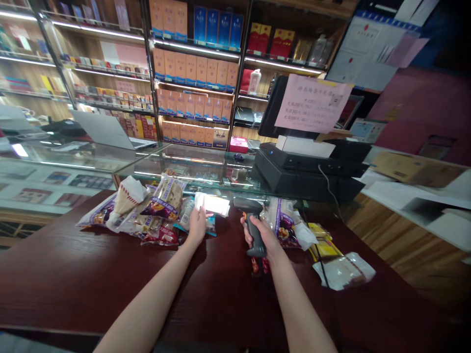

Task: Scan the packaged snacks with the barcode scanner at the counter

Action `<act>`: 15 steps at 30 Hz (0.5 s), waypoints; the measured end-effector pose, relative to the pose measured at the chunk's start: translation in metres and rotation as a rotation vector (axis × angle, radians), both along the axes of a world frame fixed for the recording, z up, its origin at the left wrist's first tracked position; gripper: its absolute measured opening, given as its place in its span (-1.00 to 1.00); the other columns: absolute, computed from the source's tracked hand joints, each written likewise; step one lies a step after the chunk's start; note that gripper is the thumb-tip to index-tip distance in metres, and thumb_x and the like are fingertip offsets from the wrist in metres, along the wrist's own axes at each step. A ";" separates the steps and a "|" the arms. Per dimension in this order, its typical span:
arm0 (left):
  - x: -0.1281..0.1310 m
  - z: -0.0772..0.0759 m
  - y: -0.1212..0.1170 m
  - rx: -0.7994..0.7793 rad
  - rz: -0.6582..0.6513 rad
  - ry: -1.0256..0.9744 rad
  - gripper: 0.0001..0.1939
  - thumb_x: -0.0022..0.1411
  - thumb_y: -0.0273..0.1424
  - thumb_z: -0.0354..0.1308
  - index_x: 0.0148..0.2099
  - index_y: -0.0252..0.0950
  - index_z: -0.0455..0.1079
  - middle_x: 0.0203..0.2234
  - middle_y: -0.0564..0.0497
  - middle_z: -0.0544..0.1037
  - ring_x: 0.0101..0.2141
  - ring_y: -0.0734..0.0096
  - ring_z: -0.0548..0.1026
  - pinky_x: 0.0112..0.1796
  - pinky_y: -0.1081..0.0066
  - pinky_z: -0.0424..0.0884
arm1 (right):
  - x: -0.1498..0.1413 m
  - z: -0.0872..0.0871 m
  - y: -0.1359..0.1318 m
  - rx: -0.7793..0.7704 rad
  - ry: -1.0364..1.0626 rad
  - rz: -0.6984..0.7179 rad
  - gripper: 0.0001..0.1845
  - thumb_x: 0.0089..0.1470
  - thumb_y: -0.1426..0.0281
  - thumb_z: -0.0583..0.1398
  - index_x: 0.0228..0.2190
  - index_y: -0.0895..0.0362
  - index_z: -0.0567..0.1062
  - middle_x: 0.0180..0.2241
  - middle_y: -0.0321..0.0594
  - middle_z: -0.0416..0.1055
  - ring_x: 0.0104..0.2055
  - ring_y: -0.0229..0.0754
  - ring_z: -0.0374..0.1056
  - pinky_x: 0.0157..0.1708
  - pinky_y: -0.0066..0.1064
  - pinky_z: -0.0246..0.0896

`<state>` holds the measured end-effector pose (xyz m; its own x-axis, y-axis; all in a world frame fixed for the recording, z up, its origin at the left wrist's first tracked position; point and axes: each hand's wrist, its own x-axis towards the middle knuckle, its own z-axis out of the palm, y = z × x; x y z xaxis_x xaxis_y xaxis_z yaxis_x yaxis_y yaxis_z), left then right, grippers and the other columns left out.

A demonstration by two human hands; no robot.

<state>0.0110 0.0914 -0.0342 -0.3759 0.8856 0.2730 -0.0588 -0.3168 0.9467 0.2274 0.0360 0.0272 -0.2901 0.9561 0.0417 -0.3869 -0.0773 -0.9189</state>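
Observation:
My right hand (263,233) is wrapped round the grip of a dark handheld barcode scanner (253,228), whose head points left. In my left hand (198,223) is a small white packet (215,204), its face washed out by glare, held before the scanner. Left of that hand lies a heap of packaged snacks: a purple-and-clear bag (165,196), a white paper-wrapped item (128,196) and a red packet (161,233). Beyond my right hand are another purple bag (284,220), yellow packets (324,242) and a clear-and-white bag (346,270). Small red packets (260,265) lie partly hidden below the scanner.
The snacks rest on a dark red wooden counter (217,304). Behind it stand a glass display case (184,157), a monitor with a pink notice (312,103) and a black cash drawer (305,171). A scanner cable (324,269) crosses the right side. An open laptop (106,130) stands back left.

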 end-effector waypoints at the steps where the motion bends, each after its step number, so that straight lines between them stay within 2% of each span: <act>1: 0.000 0.000 0.000 0.001 -0.001 -0.009 -0.57 0.25 -0.05 0.08 -0.06 -0.32 0.35 -0.29 -0.03 0.53 -0.39 0.29 0.61 -0.28 0.30 0.55 | 0.001 0.000 0.000 -0.017 -0.016 -0.006 -0.69 0.10 0.17 0.24 -0.22 0.11 0.39 -0.58 -0.38 0.38 -0.69 -0.34 0.20 -0.71 -0.49 0.11; 5: 0.001 -0.001 0.001 0.007 -0.022 -0.052 -0.58 0.27 -0.09 0.08 -0.03 -0.34 0.35 -0.30 -0.05 0.53 -0.36 0.28 0.60 -0.29 0.29 0.56 | 0.001 0.001 0.001 -0.027 -0.037 -0.003 -0.67 0.07 0.14 0.26 -0.27 0.12 0.38 -0.64 -0.40 0.33 -0.70 -0.32 0.21 -0.72 -0.49 0.10; 11: 0.000 -0.006 0.003 0.007 -0.025 -0.036 -0.54 0.27 -0.07 0.07 0.00 -0.35 0.35 -0.28 -0.07 0.54 -0.38 0.29 0.60 -0.26 0.28 0.56 | -0.006 0.001 0.000 0.034 -0.026 -0.031 -0.70 0.04 0.18 0.28 -0.33 0.10 0.35 -0.36 -0.31 0.47 -0.70 -0.41 0.20 -0.76 -0.50 0.11; 15: 0.000 -0.009 0.007 0.044 -0.038 -0.058 -0.46 0.25 -0.03 0.08 0.07 -0.35 0.35 -0.20 -0.12 0.55 -0.38 0.28 0.58 -0.21 0.24 0.55 | -0.005 -0.001 0.000 0.000 -0.042 -0.032 -0.68 0.04 0.15 0.28 -0.31 0.11 0.38 -0.51 -0.35 0.43 -0.70 -0.37 0.20 -0.75 -0.50 0.09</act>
